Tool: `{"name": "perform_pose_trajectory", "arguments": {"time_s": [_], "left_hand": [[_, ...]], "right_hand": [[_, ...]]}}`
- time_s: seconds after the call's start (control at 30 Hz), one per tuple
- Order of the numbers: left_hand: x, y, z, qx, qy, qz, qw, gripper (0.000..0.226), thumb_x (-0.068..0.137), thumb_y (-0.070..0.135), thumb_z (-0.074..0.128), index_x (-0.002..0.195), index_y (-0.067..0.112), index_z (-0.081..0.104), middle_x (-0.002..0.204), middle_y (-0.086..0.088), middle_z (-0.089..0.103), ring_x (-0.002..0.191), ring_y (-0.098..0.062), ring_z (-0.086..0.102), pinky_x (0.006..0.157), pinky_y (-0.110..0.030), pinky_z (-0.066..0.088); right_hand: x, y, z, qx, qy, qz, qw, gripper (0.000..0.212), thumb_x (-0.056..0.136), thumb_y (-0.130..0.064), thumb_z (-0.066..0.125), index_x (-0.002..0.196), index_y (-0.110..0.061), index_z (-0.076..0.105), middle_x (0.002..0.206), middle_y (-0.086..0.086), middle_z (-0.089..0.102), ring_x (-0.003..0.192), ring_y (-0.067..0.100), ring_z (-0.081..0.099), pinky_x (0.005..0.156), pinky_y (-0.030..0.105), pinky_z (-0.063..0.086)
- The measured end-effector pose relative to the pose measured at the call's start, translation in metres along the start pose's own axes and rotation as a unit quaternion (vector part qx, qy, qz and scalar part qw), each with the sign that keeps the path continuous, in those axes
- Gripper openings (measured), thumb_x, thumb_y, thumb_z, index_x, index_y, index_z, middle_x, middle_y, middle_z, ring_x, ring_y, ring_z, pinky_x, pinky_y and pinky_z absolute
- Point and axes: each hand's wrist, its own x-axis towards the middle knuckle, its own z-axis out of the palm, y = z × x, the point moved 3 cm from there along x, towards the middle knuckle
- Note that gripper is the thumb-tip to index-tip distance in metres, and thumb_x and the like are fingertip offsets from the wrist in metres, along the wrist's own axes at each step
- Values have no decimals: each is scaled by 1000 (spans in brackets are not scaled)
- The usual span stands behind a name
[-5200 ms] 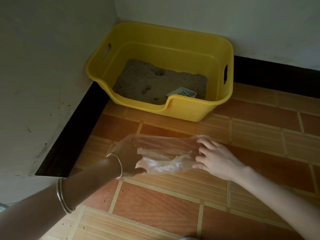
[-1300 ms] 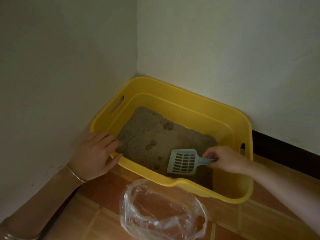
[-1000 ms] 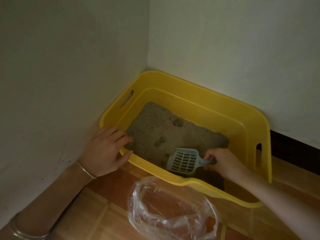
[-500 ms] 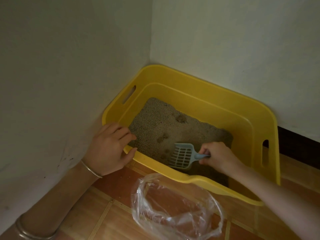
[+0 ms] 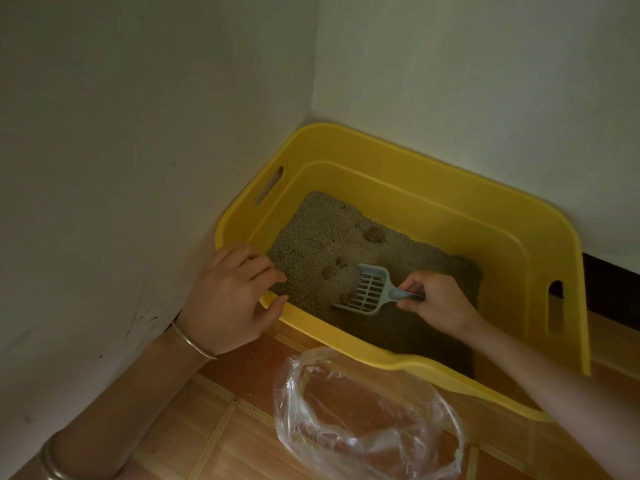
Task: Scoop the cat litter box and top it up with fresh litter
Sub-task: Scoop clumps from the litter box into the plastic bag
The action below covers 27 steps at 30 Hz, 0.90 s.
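Note:
A yellow litter box (image 5: pixel 433 188) stands in the room's corner, holding grey litter (image 5: pixel 311 237) with a few darker clumps (image 5: pixel 374 234). My right hand (image 5: pixel 436 303) grips the handle of a pale blue slotted scoop (image 5: pixel 367 289), whose head is tilted into the litter beside two clumps (image 5: pixel 334 268). My left hand (image 5: pixel 228 299) grips the box's near left rim, fingers curled over the edge and thumb outside. A clear plastic bag (image 5: pixel 367 417) lies open on the floor just in front of the box.
White walls (image 5: pixel 138 133) close in the left and back sides of the box. A dark skirting board (image 5: pixel 609 289) runs behind it at right. Orange-brown floor tiles (image 5: pixel 221 431) stretch in front, around the bag.
The scoop has moved left and dug its front edge into the litter by the clumps. My left hand stays on the rim. The bag, earlier handled by both hands, lies open on the floor.

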Motion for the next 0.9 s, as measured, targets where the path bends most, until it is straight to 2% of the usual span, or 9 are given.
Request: {"name": "perform_pose_trajectory", "arguments": {"time_s": [0.17,0.27,0.4,0.6,0.77,0.9], "left_hand": [[0,0,-1,-7,8,10,1000,26,81,37,57,87,16,72,82,3,65,87,-18,51,87,-32,37],[1,0,-1,-9,9,15,1000,27,82,38,57,87,16,72,82,3,65,86,-18,52,88,-32,37],[1,1,-1,-9,5,8,1000,27,82,38,58,85,16,72,81,3,66,84,-20,56,87,-33,39],[1,1,-2,-10,-4,2,1000,27,83,38,57,86,16,72,82,3,66,84,-22,58,87,-34,40],[0,0,0,-1,-11,1,1000,27,83,38,57,87,16,72,84,2,65,85,-22,56,87,-35,40],[0,0,0,-2,-10,-8,1000,28,83,39,56,87,17,72,84,2,66,85,-21,56,87,-35,40]], "right_hand": [[14,-3,4,16,-2,-2,1000,14,79,-13,71,90,-18,63,87,-4,61,81,9,57,73,23,45],[20,-6,6,16,7,-7,1000,14,79,-14,71,89,-19,63,88,-2,63,82,12,59,74,27,47],[27,-8,13,20,25,1,1000,18,77,-20,74,88,-22,60,87,-5,60,82,12,57,70,26,44],[27,-10,11,11,52,0,999,18,74,-26,75,86,-24,61,86,-6,61,81,11,58,72,33,49],[18,-6,4,85,20,-35,996,18,71,-19,78,84,-19,66,83,-6,65,80,9,59,68,21,43],[14,-4,-4,115,32,-39,992,19,71,-19,78,86,-16,67,86,-3,67,81,10,60,71,22,43]]}}
